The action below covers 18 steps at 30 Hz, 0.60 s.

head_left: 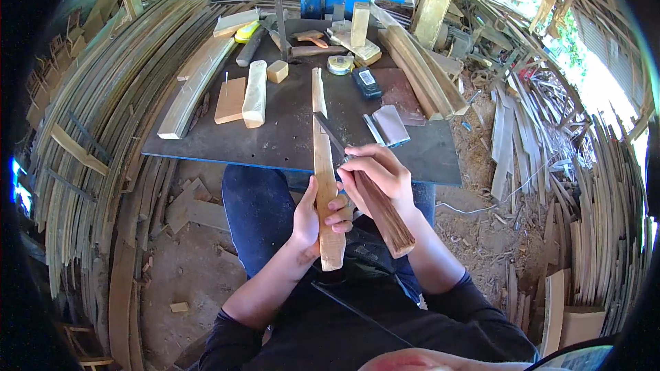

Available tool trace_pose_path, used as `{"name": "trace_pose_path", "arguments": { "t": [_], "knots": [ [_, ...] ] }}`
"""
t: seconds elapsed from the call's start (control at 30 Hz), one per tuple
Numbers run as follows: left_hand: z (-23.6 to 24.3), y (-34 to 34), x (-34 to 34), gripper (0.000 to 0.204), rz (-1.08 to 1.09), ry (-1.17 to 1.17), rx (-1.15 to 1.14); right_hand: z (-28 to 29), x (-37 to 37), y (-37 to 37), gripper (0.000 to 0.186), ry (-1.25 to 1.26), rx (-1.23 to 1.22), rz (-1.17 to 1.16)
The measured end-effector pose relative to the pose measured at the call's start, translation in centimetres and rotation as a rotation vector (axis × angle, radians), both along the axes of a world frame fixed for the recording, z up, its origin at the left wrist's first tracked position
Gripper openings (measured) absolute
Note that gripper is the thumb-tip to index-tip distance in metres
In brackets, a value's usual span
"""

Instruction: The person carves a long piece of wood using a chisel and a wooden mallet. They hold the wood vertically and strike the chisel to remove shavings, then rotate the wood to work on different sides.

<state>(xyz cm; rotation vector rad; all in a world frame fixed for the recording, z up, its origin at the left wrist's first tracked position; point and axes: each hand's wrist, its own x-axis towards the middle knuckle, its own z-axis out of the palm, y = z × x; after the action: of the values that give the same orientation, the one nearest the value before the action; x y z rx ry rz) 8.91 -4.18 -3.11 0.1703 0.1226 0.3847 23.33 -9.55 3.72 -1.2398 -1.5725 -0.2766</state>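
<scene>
My left hand (322,216) is wrapped round the lower part of a long, pale wooden stick (323,158), held nearly upright over my lap with its far end above the table. The stick has a narrower far part with a step cut into its side. In my right hand (377,172) is a wood-handled blade (332,136), its thick brown handle (386,223) pointing back toward me. The dark, slim blade slants up to the left, and its tip lies against or just over the stick near the step; I cannot tell which.
On the dark table (289,141) are wooden blocks (254,94), a block with a nail (230,99), a tape measure (339,64), a small black box (366,83), folded sheets (389,126) and long boards (419,72). Wood strips (103,110) are stacked at both sides.
</scene>
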Motion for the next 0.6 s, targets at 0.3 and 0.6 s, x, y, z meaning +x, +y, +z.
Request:
{"name": "trace_pose_path", "arguments": {
  "t": [0.3,0.6],
  "knots": [
    [-0.1,0.7,0.4,0.048,0.014,-0.011,0.021,-0.4,0.5,-0.4,0.021,0.017,-0.097,0.076],
    [-0.6,0.9,0.4,0.048,0.005,-0.034,0.018,-0.4,1.9,4.0,0.015,0.085,-0.049,0.023]
  ]
}}
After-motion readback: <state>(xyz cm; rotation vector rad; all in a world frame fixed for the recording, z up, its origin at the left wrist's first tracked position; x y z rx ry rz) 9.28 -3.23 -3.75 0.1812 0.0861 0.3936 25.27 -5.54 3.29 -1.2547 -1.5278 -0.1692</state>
